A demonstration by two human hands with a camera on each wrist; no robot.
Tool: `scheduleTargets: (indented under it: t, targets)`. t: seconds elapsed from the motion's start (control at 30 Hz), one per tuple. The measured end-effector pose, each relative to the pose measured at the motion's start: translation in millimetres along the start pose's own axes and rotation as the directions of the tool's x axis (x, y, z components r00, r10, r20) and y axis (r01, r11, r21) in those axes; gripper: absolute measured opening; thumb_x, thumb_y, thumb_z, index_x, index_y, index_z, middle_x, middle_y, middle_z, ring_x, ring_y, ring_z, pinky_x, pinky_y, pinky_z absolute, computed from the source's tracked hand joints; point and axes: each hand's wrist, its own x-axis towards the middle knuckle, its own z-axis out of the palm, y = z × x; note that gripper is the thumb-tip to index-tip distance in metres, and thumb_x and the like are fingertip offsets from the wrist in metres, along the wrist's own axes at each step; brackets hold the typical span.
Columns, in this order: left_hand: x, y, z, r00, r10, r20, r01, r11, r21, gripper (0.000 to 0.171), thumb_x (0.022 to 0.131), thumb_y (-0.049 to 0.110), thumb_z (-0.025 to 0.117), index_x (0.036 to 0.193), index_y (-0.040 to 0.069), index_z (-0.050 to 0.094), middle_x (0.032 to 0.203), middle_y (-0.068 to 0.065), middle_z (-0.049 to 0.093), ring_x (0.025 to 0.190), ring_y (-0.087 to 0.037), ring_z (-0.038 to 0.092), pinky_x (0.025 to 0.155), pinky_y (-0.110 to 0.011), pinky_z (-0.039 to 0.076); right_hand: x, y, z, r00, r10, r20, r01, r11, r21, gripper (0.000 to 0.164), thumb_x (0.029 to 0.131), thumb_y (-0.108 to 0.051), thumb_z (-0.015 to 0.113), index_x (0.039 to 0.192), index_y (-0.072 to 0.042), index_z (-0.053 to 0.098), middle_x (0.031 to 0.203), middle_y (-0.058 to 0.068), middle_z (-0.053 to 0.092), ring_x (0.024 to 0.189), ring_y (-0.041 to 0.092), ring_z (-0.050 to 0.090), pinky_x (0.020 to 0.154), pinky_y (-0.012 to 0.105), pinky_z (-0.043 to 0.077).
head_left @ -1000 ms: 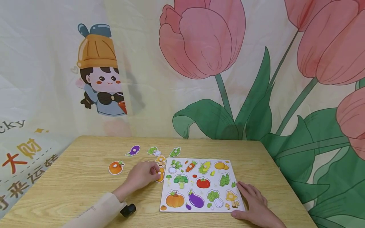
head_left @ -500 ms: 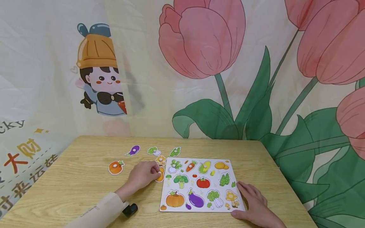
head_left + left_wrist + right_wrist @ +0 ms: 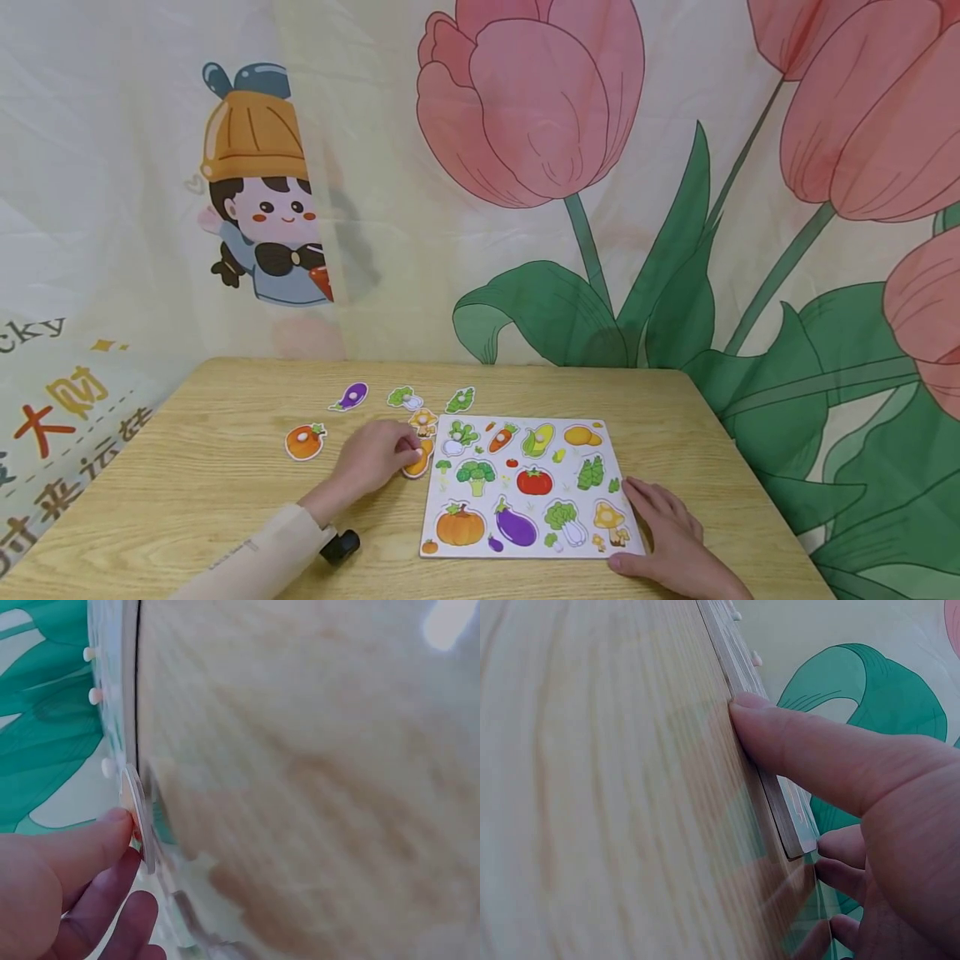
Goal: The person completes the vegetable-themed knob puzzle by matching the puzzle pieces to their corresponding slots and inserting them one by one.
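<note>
My left hand (image 3: 377, 454) pinches an orange-yellow potato puzzle piece (image 3: 418, 460) by its knob, at the left edge of the white vegetable puzzle board (image 3: 517, 543). In the left wrist view, thumb and fingers hold that piece (image 3: 142, 817) tilted up on its edge. The right hand (image 3: 678, 542) rests at the board's near right corner. Its thumb (image 3: 795, 739) presses the near edge, and its fingertips touch the right side. Knobbed carrot (image 3: 501, 439) and corn (image 3: 537, 441) pieces sit in the board's top row. A mushroom piece (image 3: 423, 422) lies just beyond the left hand.
Loose on the wooden table (image 3: 187, 483) lie a pumpkin piece (image 3: 304, 442), an eggplant piece (image 3: 350, 397), a leafy cabbage piece (image 3: 406, 398) and a green piece (image 3: 460, 400). A printed curtain (image 3: 390, 167) hangs behind the table's far edge.
The left hand has drawn the potato piece slightly left, and the piece has turned a little. My right hand and the board stay where they were.
</note>
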Motion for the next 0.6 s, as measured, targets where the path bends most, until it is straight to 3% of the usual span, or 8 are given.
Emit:
scheduleTargets:
  t: [0.27,0.6]
  targets:
    - [16.0,5.8,-4.9,0.993,0.120,-0.005,-0.119,0.992,0.048,0.010,0.091,0.014,0.085,0.089,0.020,0.078,0.080,0.012,0.067,0.073,-0.008,0.053,0.071,-0.032,0.048,0,-1,-1,1.000,0.011,0.005,-0.011,1.000,-0.002,0.114,0.079,-0.062,0.087,0.166,-0.009,0.036,0.169,0.015,0.032,0.150,0.051,0.022,0.106,0.077,0.026]
    - [42.8,20.6,-6.0,0.965,0.257,0.055,-0.261,0.962,0.087,0.008,0.091,0.017,0.085,0.093,0.023,0.080,0.082,0.015,0.068,0.076,-0.008,0.056,0.075,-0.032,0.049,0,-1,-1,1.000,0.009,0.008,-0.009,1.000,0.011,0.113,0.079,-0.061,0.087,0.166,-0.010,0.036,0.169,0.014,0.031,0.151,0.052,0.021,0.106,0.078,0.025]
